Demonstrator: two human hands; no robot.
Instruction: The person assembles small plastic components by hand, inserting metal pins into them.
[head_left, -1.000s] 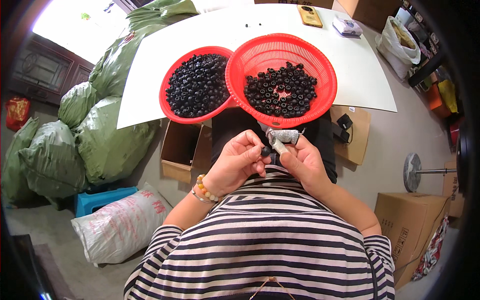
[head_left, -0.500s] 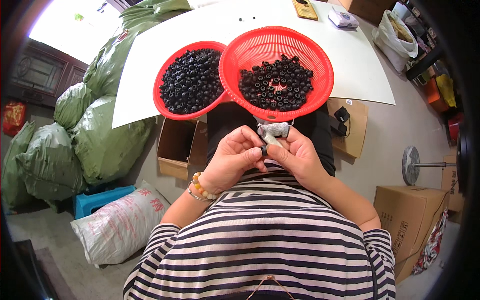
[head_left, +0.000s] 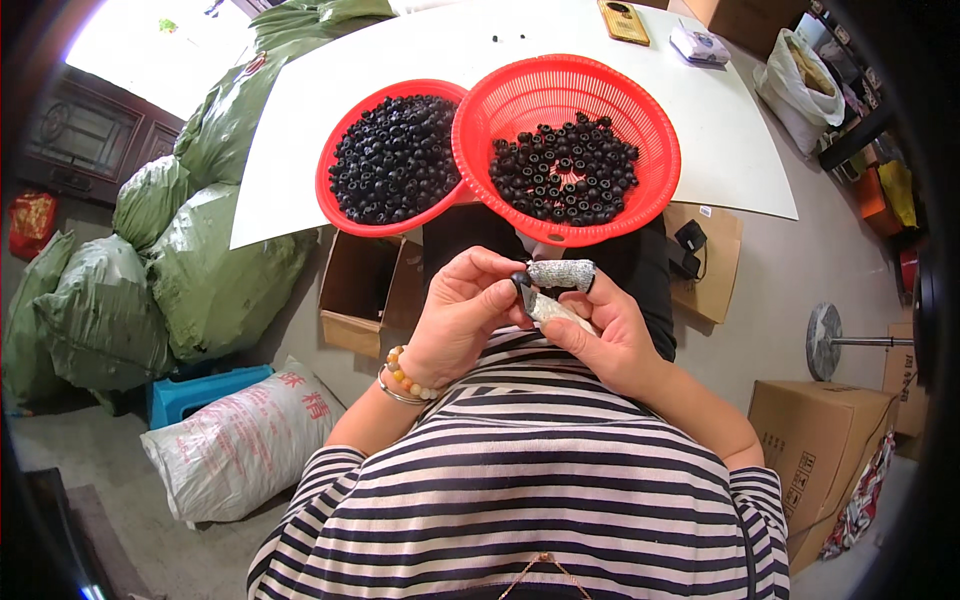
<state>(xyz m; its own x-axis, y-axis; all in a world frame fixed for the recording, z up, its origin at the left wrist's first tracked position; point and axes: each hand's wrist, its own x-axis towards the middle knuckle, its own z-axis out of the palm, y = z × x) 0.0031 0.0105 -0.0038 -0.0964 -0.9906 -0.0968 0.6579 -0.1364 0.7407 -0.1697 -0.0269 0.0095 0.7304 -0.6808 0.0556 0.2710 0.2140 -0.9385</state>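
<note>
Over my lap, my left hand (head_left: 468, 305) pinches a small round black piece (head_left: 520, 278) between thumb and fingertips. My right hand (head_left: 622, 340) is closed around a small tool with a white-wrapped handle (head_left: 562, 314); its short metal tip points at the black piece. A grey knitted finger cover (head_left: 562, 274) sits on my right index finger. Just beyond my hands, a red colander (head_left: 665, 150) holds black ring-shaped pieces with open holes. Its left side overlaps a red basin (head_left: 325, 180) heaped with similar black pieces.
Both red containers stand at the near edge of a white table (head_left: 740, 140). An open cardboard box (head_left: 350, 335) is below on the left. Green sacks (head_left: 215, 280), a blue stool (head_left: 205, 392) and a white woven sack (head_left: 245, 445) lie left. A carton (head_left: 820, 440) stands right.
My right hand has turned and its covered index finger has lifted away, so the tool's tip and the black piece show more. The view has shifted slightly.
</note>
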